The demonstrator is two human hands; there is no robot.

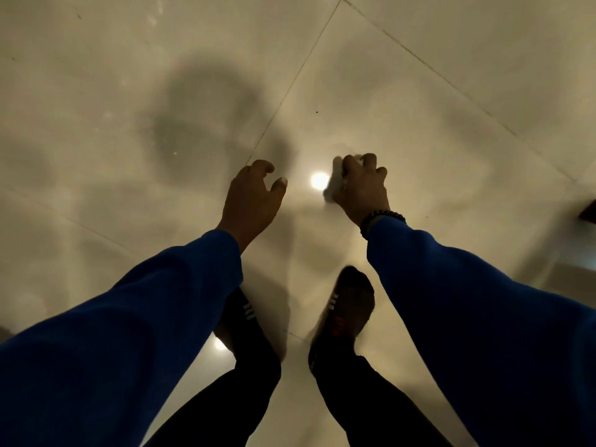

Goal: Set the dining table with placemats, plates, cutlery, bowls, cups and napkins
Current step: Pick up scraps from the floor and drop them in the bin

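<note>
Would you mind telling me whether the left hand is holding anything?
No, it is empty: the left hand hangs loosely curled over the pale glossy tiled floor.

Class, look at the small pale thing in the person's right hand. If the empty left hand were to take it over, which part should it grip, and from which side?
Probably the pale edge jutting from the thumb side of the right hand, approached from the left hand's side. That edge is the only part showing; curled fingers cover the rest. What the thing is cannot be told.
</note>
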